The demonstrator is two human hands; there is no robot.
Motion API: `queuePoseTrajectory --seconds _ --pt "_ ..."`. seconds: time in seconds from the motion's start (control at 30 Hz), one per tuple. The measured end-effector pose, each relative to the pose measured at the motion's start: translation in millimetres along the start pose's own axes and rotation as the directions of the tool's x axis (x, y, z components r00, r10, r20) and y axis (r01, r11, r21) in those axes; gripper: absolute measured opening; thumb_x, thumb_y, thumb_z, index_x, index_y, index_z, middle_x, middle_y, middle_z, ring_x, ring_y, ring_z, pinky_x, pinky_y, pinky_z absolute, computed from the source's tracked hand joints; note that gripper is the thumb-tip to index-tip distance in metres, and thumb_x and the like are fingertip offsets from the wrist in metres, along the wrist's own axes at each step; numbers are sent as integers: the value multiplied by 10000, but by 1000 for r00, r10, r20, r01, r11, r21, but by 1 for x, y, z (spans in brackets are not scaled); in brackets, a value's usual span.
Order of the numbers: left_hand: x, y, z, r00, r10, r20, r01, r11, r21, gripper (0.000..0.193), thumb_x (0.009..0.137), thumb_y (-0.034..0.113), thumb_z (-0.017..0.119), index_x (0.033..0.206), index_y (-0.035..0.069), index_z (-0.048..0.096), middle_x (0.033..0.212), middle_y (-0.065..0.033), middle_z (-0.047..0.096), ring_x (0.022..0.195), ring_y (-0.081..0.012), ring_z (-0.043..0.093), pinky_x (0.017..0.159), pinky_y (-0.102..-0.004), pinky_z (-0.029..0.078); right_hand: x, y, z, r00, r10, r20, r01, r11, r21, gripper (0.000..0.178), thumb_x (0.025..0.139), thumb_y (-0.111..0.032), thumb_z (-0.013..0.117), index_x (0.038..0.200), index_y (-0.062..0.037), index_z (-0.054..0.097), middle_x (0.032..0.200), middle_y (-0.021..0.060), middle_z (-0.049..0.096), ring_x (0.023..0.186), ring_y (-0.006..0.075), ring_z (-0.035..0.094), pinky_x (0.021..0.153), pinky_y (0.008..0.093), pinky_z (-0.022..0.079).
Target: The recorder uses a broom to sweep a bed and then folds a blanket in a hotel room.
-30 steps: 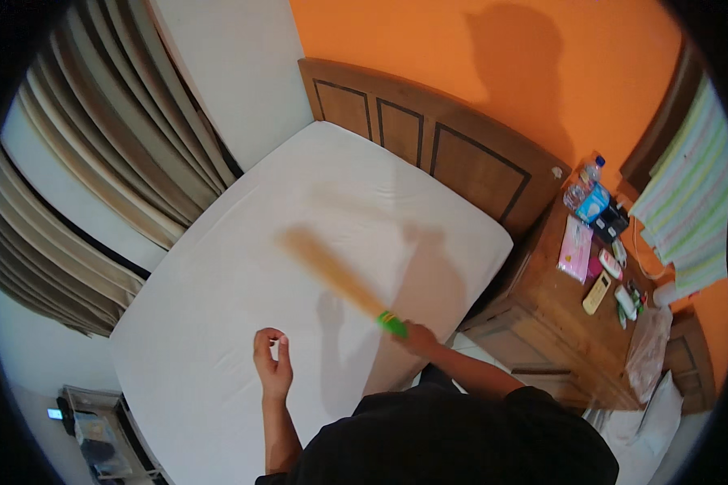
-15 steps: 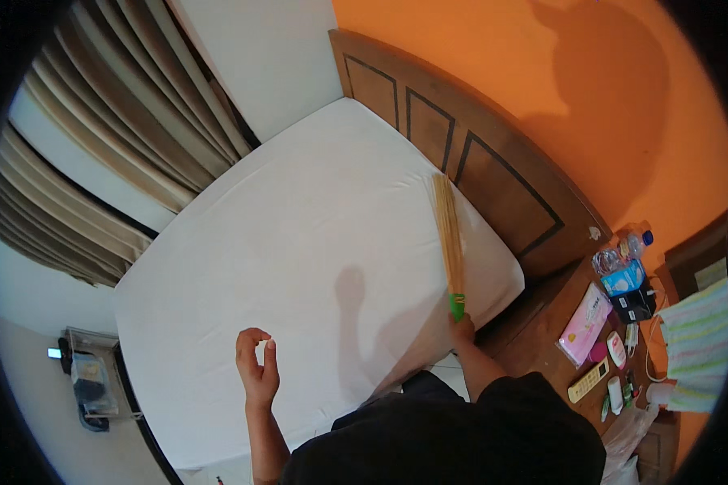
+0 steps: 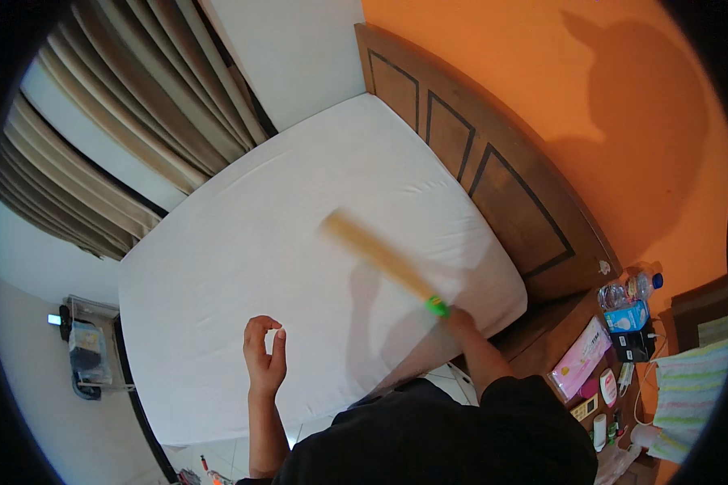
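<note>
My right hand (image 3: 461, 324) is wrapped round the green-banded end of a stick broom (image 3: 386, 263), a bundle of thin straw-coloured sticks. The broom reaches up and to the left over the bed (image 3: 243, 250), which has a white fitted sheet. Its sticks are smeared by motion, so I cannot tell whether the tips touch the sheet. My left hand (image 3: 264, 353) is raised over the near part of the bed, fingers bent and thumb apart, with nothing in it.
A brown wooden headboard (image 3: 505, 174) rises along the bed's far right side. Beside it, a bedside table bears a pink tissue pack (image 3: 582, 356), a plastic bottle (image 3: 643, 284) and a cream remote (image 3: 584, 408). Beige curtains (image 3: 150, 81) hang at the left.
The broom has swung left from beside the headboard toward the bed's middle, my right hand turning with it. My left hand has barely moved. The view has shifted slightly.
</note>
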State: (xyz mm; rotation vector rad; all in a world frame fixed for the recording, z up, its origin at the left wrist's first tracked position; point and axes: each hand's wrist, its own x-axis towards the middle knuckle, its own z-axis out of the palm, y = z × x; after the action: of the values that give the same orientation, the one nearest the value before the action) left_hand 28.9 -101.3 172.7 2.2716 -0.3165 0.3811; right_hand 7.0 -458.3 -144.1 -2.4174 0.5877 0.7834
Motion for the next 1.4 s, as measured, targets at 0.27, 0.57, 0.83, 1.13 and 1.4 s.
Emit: queuePoseTrajectory --seconds 0.27,0.57,0.83,1.13,1.4 --pt "10 4 17 998 49 32 -46 997 -63 49 762 39 515 786 13 482 805 -106 495 761 -232 467 683 -299 372 3 -7 14 873 170 -458 -18 948 317 494 741 -495 518 812 -7 532 753 194 583 713 365 565 605 434 449" --pt "23 7 34 979 141 145 -120 982 -142 81 770 89 526 787 17 492 818 -119 504 780 -255 482 713 -320 383 -88 -63 53 922 -383 -48 376 919 -120 517 706 -501 516 978 -63 482 850 157 588 807 325 566 680 425 446" --pt "12 2 19 947 257 192 -209 948 -239 72 766 80 526 784 19 493 810 -113 508 772 -257 482 702 -324 384 -61 40 75 837 526 -150 -276 644 714 436 754 -407 548 884 6 508 704 157 591 568 276 598 511 376 474" --pt "-14 -39 -28 946 250 208 -186 940 -286 58 759 58 520 780 10 494 802 -110 507 763 -240 480 698 -310 382 -155 -102 98 970 78 -230 36 892 450 530 732 -499 504 902 2 527 823 211 585 810 344 567 701 424 437" --pt "-31 -64 -56 918 284 277 -205 937 -283 57 755 49 522 779 10 490 795 -97 506 755 -228 479 690 -301 385 -149 12 123 888 436 -144 -228 690 687 473 756 -465 512 813 1 567 668 144 576 601 253 591 531 371 465"
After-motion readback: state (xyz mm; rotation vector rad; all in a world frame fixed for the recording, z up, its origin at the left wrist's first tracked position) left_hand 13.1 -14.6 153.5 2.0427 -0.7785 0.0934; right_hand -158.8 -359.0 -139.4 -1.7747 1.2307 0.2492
